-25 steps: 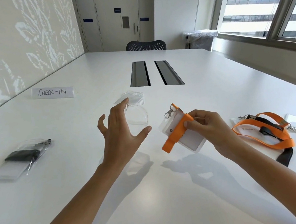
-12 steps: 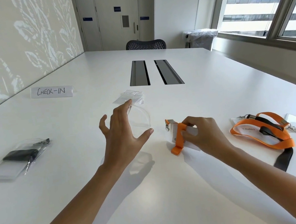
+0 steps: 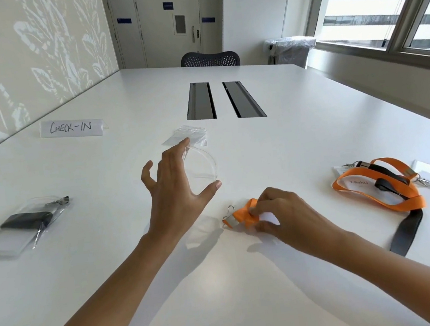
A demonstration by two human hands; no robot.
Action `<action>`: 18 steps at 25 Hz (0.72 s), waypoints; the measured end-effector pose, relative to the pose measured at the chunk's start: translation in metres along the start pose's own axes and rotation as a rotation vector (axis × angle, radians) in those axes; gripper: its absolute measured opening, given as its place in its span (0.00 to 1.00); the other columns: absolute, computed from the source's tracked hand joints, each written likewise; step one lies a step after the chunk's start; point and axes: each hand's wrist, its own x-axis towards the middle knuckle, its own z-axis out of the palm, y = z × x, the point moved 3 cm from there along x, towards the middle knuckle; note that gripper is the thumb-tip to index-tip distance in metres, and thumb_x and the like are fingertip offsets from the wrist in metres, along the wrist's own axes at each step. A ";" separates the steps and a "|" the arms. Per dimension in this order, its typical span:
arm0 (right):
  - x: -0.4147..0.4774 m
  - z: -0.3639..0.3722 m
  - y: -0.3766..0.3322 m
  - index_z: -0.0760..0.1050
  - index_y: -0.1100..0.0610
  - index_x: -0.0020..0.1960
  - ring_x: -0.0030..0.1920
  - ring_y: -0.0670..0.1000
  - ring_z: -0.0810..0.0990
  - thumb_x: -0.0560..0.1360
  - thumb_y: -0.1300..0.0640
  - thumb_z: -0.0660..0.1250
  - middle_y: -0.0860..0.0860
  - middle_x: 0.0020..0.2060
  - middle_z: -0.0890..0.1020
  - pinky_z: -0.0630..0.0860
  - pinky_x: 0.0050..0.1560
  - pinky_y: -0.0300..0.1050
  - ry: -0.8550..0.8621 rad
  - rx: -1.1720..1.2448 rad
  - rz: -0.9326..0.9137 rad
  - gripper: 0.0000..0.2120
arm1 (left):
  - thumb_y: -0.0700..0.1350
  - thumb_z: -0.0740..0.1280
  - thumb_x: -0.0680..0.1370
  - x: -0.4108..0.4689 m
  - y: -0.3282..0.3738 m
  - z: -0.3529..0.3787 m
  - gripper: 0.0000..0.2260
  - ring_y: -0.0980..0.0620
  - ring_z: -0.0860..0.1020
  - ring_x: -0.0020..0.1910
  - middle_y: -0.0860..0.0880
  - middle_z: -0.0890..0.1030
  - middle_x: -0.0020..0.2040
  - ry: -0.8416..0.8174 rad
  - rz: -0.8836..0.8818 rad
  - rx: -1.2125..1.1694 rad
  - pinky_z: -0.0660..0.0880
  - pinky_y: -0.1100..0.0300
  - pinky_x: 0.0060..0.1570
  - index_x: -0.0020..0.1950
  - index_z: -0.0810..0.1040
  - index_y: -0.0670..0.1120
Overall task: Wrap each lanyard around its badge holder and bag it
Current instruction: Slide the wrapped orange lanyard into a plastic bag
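My left hand (image 3: 174,192) is spread above the table and holds a clear plastic bag (image 3: 203,164) stretched between its fingertips and thumb. To its right, my right hand (image 3: 289,216) grips a badge holder wrapped in an orange lanyard (image 3: 242,214), low against the white table (image 3: 226,298). The lanyard's metal clip (image 3: 228,211) pokes out to the left, and most of the holder is hidden under my fingers. A bagged badge with a black lanyard (image 3: 25,226) lies at the left.
Loose orange and black lanyards with badge holders (image 3: 375,188) are piled at the right. Spare clear bags (image 3: 191,134) lie beyond my left hand. A CHECK-IN sign (image 3: 71,128) stands at the far left, with two cable slots (image 3: 199,102) mid-table and a chair (image 3: 210,59) at the far end.
My right hand has brought the wrapped badge down from in the air to the table surface and turned it flatter. My left hand has stayed in place with the bag.
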 end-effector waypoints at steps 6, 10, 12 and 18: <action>0.021 -0.001 0.011 0.74 0.57 0.66 0.56 0.51 0.78 0.74 0.55 0.73 0.52 0.59 0.77 0.72 0.58 0.40 -0.013 0.117 0.258 0.22 | 0.58 0.74 0.69 -0.001 0.001 -0.001 0.38 0.52 0.69 0.68 0.49 0.72 0.67 -0.005 0.030 0.030 0.51 0.44 0.71 0.73 0.63 0.46; 0.034 0.001 0.017 0.70 0.58 0.69 0.61 0.52 0.74 0.72 0.51 0.75 0.52 0.60 0.78 0.67 0.52 0.39 -0.177 0.078 0.395 0.29 | 0.57 0.74 0.69 -0.001 0.001 -0.002 0.39 0.52 0.68 0.69 0.50 0.71 0.68 -0.010 0.033 0.027 0.49 0.45 0.71 0.74 0.61 0.45; 0.041 -0.002 0.017 0.73 0.59 0.65 0.57 0.52 0.74 0.70 0.51 0.77 0.52 0.56 0.78 0.66 0.49 0.39 -0.236 0.099 0.451 0.28 | 0.57 0.74 0.69 -0.001 0.001 -0.002 0.39 0.52 0.68 0.69 0.50 0.71 0.68 -0.014 0.038 0.029 0.49 0.45 0.71 0.74 0.61 0.45; 0.053 -0.022 0.024 0.83 0.61 0.51 0.47 0.52 0.77 0.66 0.63 0.79 0.56 0.46 0.82 0.76 0.52 0.46 -0.279 0.402 0.553 0.14 | 0.57 0.74 0.69 0.001 0.000 -0.005 0.40 0.52 0.68 0.69 0.49 0.71 0.68 0.000 0.033 0.038 0.50 0.44 0.71 0.74 0.61 0.45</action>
